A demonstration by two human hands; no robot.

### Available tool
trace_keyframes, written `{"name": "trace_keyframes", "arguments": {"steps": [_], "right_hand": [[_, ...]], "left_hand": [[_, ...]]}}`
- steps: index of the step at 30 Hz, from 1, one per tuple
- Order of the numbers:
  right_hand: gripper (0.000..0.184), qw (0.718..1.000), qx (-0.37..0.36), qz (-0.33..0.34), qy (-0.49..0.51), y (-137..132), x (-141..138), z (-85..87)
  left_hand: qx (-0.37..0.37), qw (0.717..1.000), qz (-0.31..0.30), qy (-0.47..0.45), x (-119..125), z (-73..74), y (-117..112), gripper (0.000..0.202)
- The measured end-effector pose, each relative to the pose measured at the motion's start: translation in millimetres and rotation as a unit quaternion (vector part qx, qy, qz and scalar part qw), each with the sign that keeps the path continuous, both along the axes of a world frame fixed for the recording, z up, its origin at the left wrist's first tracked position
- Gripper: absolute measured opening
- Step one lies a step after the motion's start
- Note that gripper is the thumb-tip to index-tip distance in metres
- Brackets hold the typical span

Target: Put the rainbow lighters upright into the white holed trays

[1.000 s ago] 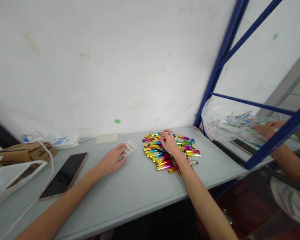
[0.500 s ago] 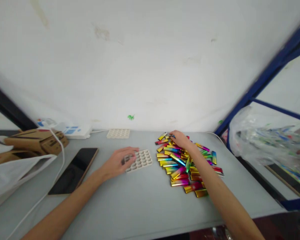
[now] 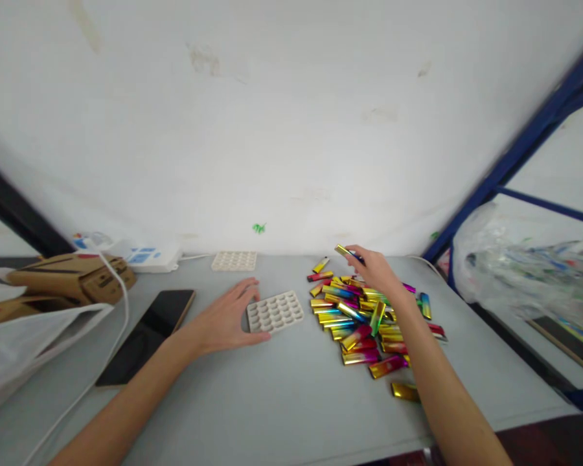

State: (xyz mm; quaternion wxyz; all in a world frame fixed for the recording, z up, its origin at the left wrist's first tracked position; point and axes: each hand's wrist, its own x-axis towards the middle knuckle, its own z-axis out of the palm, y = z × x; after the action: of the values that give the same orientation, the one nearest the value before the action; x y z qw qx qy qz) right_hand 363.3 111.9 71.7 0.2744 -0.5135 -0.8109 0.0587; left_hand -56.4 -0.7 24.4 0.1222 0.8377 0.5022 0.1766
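My right hand (image 3: 372, 268) is raised over the back of a pile of lighters (image 3: 354, 320). Pinched between its fingers is a shiny lighter (image 3: 342, 250), gold at the end that sticks out to the left. The pile's lighters have metallic cases in gold, red, purple, blue and green. Around the left end of a pale tray (image 3: 275, 312) my left hand (image 3: 228, 317) is spread, thumb by the front edge and fingers by the back corner; whether it touches the tray I cannot tell. Rows of small oval pockets cover the tray, which lies flat on the table.
Another pale tray (image 3: 234, 261) lies by the wall. On the left are a phone (image 3: 148, 336), a white cable (image 3: 121, 323), a cardboard box (image 3: 72, 278) and a white bag (image 3: 39, 349). Beyond a blue frame (image 3: 495, 165) on the right hangs a clear plastic bag (image 3: 510, 265).
My right hand has lifted from the pile with a lighter in its fingers. My left hand has drawn back off the tray's pockets to its left end and spread wider.
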Motion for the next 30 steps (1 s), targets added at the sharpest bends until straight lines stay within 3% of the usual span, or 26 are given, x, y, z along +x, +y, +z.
{"name": "trace_keyframes", "arguments": {"steps": [3, 7, 11, 17, 20, 30], "right_hand": [[0.042, 0.998, 0.04, 0.001, 0.049, -21, 4, 13.5], [0.046, 0.99, 0.097, -0.007, 0.104, -25, 3, 30.4], [0.05, 0.978, 0.135, -0.006, 0.161, -3, -9, 32.5], [0.054, 0.965, 0.153, -0.036, 0.21, 32, -21, 4.0], [0.055, 0.962, 0.169, -0.027, 0.215, 44, -22, -2.2], [0.044, 0.941, 0.184, -0.074, 0.273, 95, -44, 22.0]], "left_hand": [[-0.018, 0.999, 0.019, 0.021, -4, -1.7, -1, 0.067], [-0.01, 1.0, -0.027, 0.007, -1, -8.4, 0, 0.063], [0.013, 0.997, -0.057, -0.041, 9, -19.8, -1, 0.058], [0.03, 0.997, -0.056, -0.043, 13, -32.2, -1, 0.056], [0.033, 0.997, -0.052, -0.046, 12, -33.8, 0, 0.058], [0.026, 0.998, -0.047, -0.03, 8, -32.1, -6, 0.054]]}}
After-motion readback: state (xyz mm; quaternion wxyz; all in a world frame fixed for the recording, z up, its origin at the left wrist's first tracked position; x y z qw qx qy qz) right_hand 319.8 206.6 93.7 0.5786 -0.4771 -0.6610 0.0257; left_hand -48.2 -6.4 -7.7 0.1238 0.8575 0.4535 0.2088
